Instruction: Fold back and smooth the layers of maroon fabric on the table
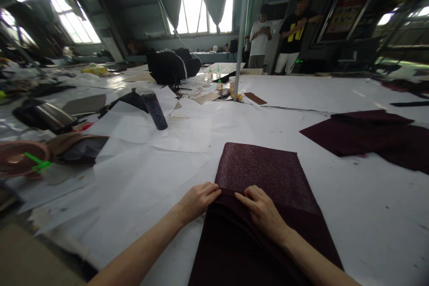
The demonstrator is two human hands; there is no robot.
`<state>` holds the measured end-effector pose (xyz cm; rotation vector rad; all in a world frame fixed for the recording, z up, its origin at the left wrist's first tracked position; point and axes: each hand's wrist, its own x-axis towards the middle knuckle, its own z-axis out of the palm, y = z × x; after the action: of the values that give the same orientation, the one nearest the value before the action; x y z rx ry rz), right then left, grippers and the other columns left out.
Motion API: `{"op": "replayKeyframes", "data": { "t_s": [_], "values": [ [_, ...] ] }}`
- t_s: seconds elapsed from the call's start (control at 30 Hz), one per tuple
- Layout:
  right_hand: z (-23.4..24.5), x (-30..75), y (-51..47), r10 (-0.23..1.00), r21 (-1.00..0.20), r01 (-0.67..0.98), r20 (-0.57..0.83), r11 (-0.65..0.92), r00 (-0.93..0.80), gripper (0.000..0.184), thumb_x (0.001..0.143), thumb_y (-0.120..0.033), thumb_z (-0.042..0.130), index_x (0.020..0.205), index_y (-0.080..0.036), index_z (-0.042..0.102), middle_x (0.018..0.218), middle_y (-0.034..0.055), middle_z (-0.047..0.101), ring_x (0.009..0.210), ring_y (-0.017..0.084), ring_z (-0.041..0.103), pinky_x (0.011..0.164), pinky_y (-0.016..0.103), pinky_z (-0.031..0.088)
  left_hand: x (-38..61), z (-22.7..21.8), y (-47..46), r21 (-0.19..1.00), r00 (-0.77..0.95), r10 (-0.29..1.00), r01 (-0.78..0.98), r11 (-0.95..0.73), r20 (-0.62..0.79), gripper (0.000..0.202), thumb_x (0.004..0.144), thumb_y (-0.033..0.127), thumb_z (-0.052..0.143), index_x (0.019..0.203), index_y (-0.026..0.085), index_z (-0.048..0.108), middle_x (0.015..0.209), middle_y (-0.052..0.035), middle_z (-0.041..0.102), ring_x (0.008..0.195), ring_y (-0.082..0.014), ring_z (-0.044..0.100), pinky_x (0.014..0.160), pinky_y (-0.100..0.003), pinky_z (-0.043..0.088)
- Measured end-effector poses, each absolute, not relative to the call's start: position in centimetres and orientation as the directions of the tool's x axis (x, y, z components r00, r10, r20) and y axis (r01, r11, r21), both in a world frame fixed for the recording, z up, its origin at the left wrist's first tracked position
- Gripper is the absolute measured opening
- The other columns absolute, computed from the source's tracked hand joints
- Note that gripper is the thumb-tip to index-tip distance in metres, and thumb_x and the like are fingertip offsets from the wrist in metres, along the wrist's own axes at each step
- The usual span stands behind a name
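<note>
A stack of dark maroon fabric pieces lies on the white paper-covered table right in front of me. My left hand rests at the stack's left side, fingers together and pinching the edge of the upper layers. My right hand lies on top near the middle, fingers curled and pressing into the fold where the top layers meet the lower ones.
More maroon fabric lies to the right. A dark cylinder, a pink fan, a black bag, small bottles and a metal pole stand to the left and behind. Two people stand at the far end.
</note>
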<state>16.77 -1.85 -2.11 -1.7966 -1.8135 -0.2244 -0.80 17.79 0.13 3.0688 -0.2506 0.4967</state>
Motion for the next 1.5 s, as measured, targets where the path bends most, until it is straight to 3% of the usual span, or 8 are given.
{"op": "replayKeyframes", "data": {
  "t_s": [0.5, 0.67, 0.83, 1.03, 1.37, 1.5],
  "values": [
    [-2.4, 16.6, -1.8, 0.872, -0.206, 0.976, 0.488, 0.067, 0.043, 0.035, 0.091, -0.008, 0.044, 0.12, -0.021, 0.059, 0.093, 0.0076, 0.053, 0.084, 0.019, 0.047, 0.076, 0.034, 0.045, -1.4, 0.7, 17.4, -0.049, 0.96, -0.147, -0.139, -0.989, 0.238, 0.028, 0.093, 0.013, 0.043, 0.119, 0.014, 0.053, 0.111, -0.01, 0.058, 0.097, -0.0183, 0.056, 0.087, -0.032, 0.052],
    [-2.1, 16.5, -1.9, 0.869, -0.198, 0.979, 0.493, 0.058, 0.048, 0.036, 0.09, -0.008, 0.047, 0.12, -0.021, 0.059, 0.093, 0.0074, 0.053, 0.084, 0.019, 0.047, 0.076, 0.033, 0.045, -2.8, 2.5, 18.2, -0.104, 0.982, -0.056, -0.038, -0.994, 0.178, 0.031, 0.087, 0.004, 0.045, 0.112, 0.017, 0.057, 0.113, -0.0083, 0.057, 0.094, -0.0193, 0.054, 0.086, -0.035, 0.05],
    [-2.1, 16.5, -1.8, 0.866, -0.194, 0.979, 0.497, 0.058, 0.047, 0.034, 0.092, -0.009, 0.043, 0.119, -0.021, 0.059, 0.092, 0.0077, 0.052, 0.084, 0.019, 0.045, 0.076, 0.033, 0.044, -1.7, 6.5, 16.5, -0.091, 0.948, 0.096, 0.13, -0.987, 0.305, 0.037, 0.084, 0.001, 0.043, 0.113, 0.019, 0.057, 0.118, -0.0081, 0.055, 0.102, -0.0218, 0.051, 0.091, -0.037, 0.047],
    [-2.2, 16.5, -1.8, 0.873, -0.191, 0.981, 0.485, 0.046, 0.053, 0.033, 0.092, -0.009, 0.044, 0.119, -0.021, 0.059, 0.091, 0.0069, 0.05, 0.083, 0.019, 0.044, 0.075, 0.032, 0.042, 1.6, 5.8, 13.0, -0.035, 0.991, 0.072, 0.068, -0.997, -0.11, 0.022, 0.079, 0.001, 0.049, 0.089, 0.017, 0.062, 0.09, -0.0057, 0.06, 0.08, -0.0199, 0.059, 0.069, -0.029, 0.05],
    [-2.4, 18.3, -3.9, 0.878, -0.186, 0.981, 0.477, 0.05, 0.045, 0.035, 0.092, -0.009, 0.044, 0.121, -0.022, 0.058, 0.09, 0.0063, 0.051, 0.083, 0.018, 0.044, 0.077, 0.033, 0.04, 1.7, 4.6, 13.2, -0.129, 0.984, 0.029, 0.006, -0.992, -0.174, 0.035, 0.079, 0.0, 0.047, 0.109, 0.015, 0.058, 0.094, -0.0069, 0.061, 0.076, -0.0192, 0.06, 0.063, -0.027, 0.049],
    [-2.4, 18.8, -4.8, 0.877, -0.182, 0.982, 0.477, 0.043, 0.05, 0.035, 0.092, -0.01, 0.046, 0.122, -0.022, 0.058, 0.089, 0.0057, 0.051, 0.082, 0.018, 0.044, 0.075, 0.032, 0.04, 2.0, 4.1, 12.9, -0.191, 0.982, 0.012, -0.025, -0.981, -0.191, 0.055, 0.078, -0.001, 0.045, 0.13, 0.017, 0.043, 0.094, -0.0064, 0.06, 0.073, -0.0192, 0.06, 0.061, -0.028, 0.049]
  ]
}}
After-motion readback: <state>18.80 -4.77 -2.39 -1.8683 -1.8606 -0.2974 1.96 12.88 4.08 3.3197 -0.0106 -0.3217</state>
